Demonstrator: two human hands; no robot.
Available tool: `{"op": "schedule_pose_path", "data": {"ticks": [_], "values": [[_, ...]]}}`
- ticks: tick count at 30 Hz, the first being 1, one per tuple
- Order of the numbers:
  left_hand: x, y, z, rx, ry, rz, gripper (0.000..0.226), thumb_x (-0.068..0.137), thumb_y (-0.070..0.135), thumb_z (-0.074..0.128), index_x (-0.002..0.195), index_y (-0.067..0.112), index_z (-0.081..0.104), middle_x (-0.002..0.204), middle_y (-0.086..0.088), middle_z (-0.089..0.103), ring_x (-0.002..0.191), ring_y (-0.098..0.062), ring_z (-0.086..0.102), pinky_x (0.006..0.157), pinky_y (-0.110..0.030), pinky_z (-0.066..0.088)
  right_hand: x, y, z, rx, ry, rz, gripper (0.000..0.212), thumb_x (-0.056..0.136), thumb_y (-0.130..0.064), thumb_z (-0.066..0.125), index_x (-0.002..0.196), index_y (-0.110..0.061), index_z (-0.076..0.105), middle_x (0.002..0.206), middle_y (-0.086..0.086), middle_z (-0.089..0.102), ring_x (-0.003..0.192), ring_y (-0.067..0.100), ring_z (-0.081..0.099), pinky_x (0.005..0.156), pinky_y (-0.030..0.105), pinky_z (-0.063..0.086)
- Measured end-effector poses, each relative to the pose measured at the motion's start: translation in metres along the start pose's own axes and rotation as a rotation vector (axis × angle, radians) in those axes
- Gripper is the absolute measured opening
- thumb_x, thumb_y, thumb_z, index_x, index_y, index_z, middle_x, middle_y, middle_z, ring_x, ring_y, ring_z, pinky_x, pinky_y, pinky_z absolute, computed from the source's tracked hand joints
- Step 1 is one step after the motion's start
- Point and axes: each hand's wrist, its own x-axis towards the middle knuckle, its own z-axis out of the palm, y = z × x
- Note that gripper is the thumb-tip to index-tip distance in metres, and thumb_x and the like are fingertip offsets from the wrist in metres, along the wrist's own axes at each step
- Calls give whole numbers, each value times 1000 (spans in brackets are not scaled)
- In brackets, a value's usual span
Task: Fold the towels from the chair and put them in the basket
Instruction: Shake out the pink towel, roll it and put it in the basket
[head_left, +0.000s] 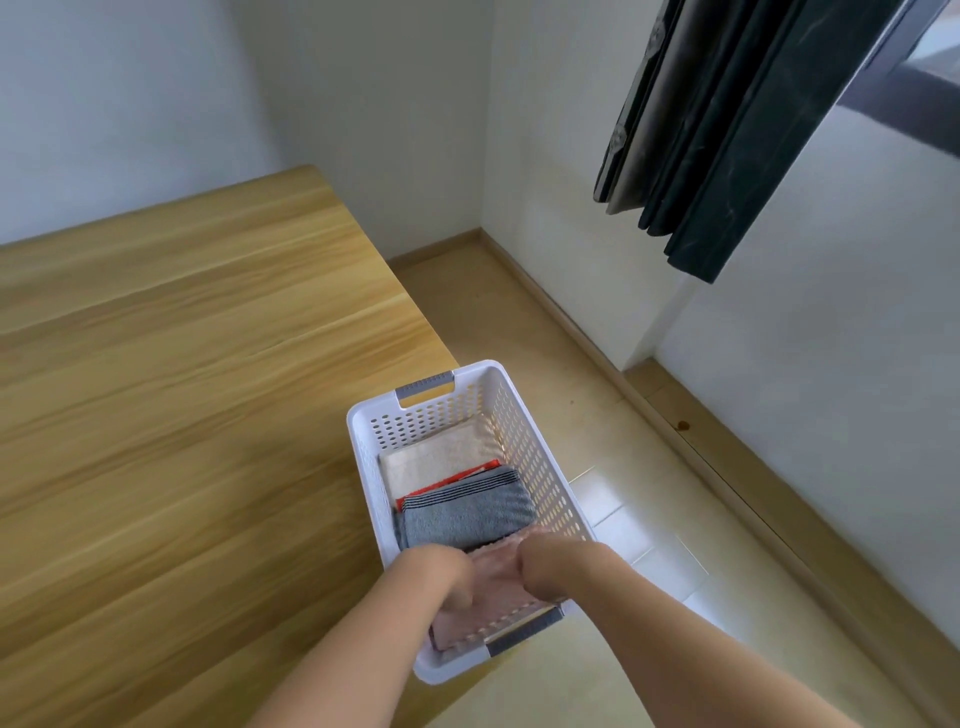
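Observation:
A white perforated basket (540, 467) with grey handles sits at the right edge of the wooden table. Inside lie a folded beige towel (426, 457), a red towel (441, 486) showing only an edge, and a folded grey towel (467, 517) with dark stripes. At the near end a folded pink towel (493, 577) is in the basket under both hands. My left hand (447, 577) and my right hand (540, 566) reach down into the basket, fingers bent over the pink towel and mostly hidden. The chair is out of view.
The wooden table (182, 415) fills the left side. Right of the basket the pale floor (675, 519) runs to white walls with a wooden skirting. A dark curtain (727, 130) hangs at the upper right.

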Motion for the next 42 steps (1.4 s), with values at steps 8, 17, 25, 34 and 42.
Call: {"op": "schedule_pose_path", "data": {"ticks": [8,17,25,34,42], "values": [[-80,-15,-45,-59,625,-36,35,91,18,42,124,14,52,127,-7,54,115,-28,53,92,-39,45,-77,13,-56,276,496,-49,44,90,-10,42,134,-8,46,139,11,46,125,28,48,100,32,41],[-158,-65,-55,-5,1200,23,40,96,34,43,131,16,41,141,-3,44,132,-24,38,110,-34,26,-136,-52,-90,195,1016,-73,32,84,-13,48,116,-6,46,126,9,48,120,28,44,100,32,34],[-231,-188,-23,-28,1258,106,46,96,37,41,136,14,38,143,-5,42,132,-25,37,109,-36,30,-166,-187,-81,242,1108,-20,43,87,-14,51,128,-3,45,132,10,49,122,29,45,101,33,37],[-304,-289,48,-98,1368,-5,53,97,39,39,143,14,32,147,-4,38,135,-24,35,113,-37,27,-194,-308,-70,218,1044,-37,46,87,-18,49,132,-9,43,135,8,48,123,26,45,97,33,38],[-371,-409,154,-136,1368,-215,52,97,41,39,141,15,34,146,-5,40,135,-25,35,113,-38,26,-206,-457,-53,185,951,-267,60,92,-20,46,148,-13,27,153,4,31,138,23,32,109,32,30]]}}
